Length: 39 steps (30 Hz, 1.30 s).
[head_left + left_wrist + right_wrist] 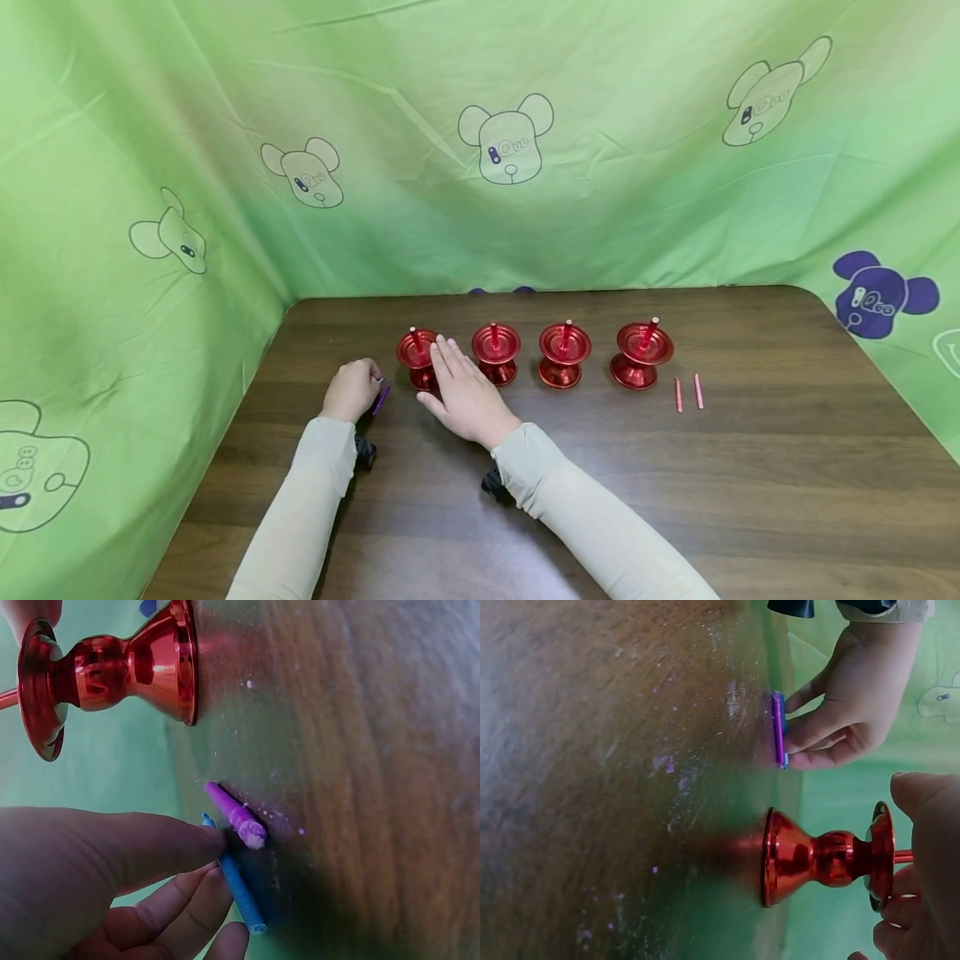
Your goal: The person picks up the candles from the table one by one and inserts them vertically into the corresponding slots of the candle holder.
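My left hand point(351, 390) pinches a thin blue candle point(241, 896) between thumb and fingers, low at the tabletop. Right beside it lies a short purple candle point(234, 812) with a rough, crumbly end. My right hand point(471, 402), its fingers extended, is at the right side of the leftmost red metal candle holder point(417, 346) and partly covers it. The right wrist view has this holder point(832, 859) upright, with fingers close to its dish and central stem; whether they touch it, I cannot tell.
Three more red holders stand in a row to the right: one point(496, 342), another point(565, 343) and the last point(643, 346). Two pink candles point(678, 394) lie beyond them on the brown wooden table point(675, 492). Purple crumbs dot the wood. A green curtain point(405, 225) hangs behind.
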Available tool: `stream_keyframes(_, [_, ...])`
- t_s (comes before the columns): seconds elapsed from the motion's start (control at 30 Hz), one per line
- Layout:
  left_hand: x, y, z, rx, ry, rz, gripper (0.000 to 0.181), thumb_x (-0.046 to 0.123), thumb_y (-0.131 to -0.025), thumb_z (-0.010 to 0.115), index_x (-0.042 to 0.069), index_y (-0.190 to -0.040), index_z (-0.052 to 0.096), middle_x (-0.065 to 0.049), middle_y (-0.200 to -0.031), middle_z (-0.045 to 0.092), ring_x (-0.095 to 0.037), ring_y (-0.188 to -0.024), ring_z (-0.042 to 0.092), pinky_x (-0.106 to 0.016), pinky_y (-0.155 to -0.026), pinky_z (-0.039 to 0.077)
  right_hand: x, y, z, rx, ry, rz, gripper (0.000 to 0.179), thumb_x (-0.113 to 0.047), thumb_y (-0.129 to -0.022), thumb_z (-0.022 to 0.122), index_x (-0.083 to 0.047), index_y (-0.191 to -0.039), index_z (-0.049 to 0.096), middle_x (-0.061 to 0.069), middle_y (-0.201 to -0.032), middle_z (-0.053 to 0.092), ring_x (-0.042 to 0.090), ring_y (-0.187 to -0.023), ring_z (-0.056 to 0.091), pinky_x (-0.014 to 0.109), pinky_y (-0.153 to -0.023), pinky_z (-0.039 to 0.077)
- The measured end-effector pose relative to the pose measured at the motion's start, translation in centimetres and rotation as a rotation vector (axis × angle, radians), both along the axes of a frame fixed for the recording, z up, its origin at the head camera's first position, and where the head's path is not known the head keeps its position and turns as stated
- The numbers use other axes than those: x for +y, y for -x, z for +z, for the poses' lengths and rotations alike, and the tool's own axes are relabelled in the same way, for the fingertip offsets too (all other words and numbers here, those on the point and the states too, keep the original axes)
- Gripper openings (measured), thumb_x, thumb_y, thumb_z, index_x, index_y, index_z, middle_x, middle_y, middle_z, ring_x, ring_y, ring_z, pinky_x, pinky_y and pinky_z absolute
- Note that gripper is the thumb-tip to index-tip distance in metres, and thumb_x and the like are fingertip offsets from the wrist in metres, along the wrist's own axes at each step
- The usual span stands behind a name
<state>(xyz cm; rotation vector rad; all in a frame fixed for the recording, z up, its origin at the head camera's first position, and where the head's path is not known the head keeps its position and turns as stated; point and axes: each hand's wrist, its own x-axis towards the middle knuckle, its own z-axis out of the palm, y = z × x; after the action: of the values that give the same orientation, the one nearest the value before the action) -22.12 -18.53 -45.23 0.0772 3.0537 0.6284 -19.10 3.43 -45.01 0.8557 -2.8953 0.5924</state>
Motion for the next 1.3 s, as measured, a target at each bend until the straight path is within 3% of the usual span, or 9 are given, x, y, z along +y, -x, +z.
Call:
stream_keyframes(0.13, [-0.1,0.0,0.0,-0.004,-0.001,0.005,0.014,-0.001,-0.09,0.058,-0.003,-0.096,0.07,-0.018,-0.096,0.071,-0.034,-0.088,0.068,-0.05,-0.079,0.056,0.0,0.0,0.0,-0.002,0.012,0.008,0.074,-0.043,-0.105,0.052,0.002,-0.158,0.026,0.018,-0.167,0.018,0.032,-0.154,0.017,0.045,-0.122,0.025])
stream_keyframes(0.37, [-0.3,0.1,-0.1,0.089,-0.027,-0.021,0.013,-0.004,-0.089,0.055,-0.005,-0.093,0.068,-0.021,-0.092,0.067,-0.039,-0.093,0.065,-0.051,-0.083,0.054,0.1,0.0,0.1,-0.002,0.021,0.01,0.074,-0.042,-0.105,0.052,0.002,-0.158,0.026,0.018,-0.167,0.017,0.032,-0.154,0.017,0.043,-0.123,0.024])
stream_keyframes(0.7, [-0.5,0.5,-0.1,0.172,-0.206,-0.004,0.011,-0.003,-0.093,0.056,-0.007,-0.099,0.065,-0.021,-0.09,0.065,-0.039,-0.091,0.062,-0.051,-0.086,0.051,0.0,0.0,0.1,-0.008,0.024,-0.001,0.074,-0.041,-0.105,0.053,0.002,-0.158,0.025,0.018,-0.167,0.017,0.031,-0.154,0.016,0.042,-0.123,0.023])
stream_keyframes(0.93, [-0.4,0.7,0.1,0.144,-0.362,0.034,0.013,0.0,-0.096,0.059,-0.006,-0.105,0.065,-0.021,-0.095,0.069,-0.035,-0.092,0.066,-0.047,-0.087,0.052,-0.1,0.0,0.0,0.007,0.005,-0.001,0.074,-0.044,-0.106,0.05,0.002,-0.158,0.025,0.019,-0.167,0.018,0.032,-0.154,0.017,0.043,-0.122,0.025])
stream_keyframes(1.3, [-0.1,1.1,0.7,0.13,-0.531,0.066,0.014,0.0,-0.1,0.058,-0.008,-0.109,0.065,-0.023,-0.099,0.071,-0.034,-0.092,0.069,-0.027,-0.078,0.051,-0.1,0.2,-0.3,0.047,-0.035,-0.015,0.074,-0.044,-0.105,0.051,0.001,-0.159,0.025,0.018,-0.166,0.02,0.03,-0.154,0.018,0.043,-0.123,0.022])
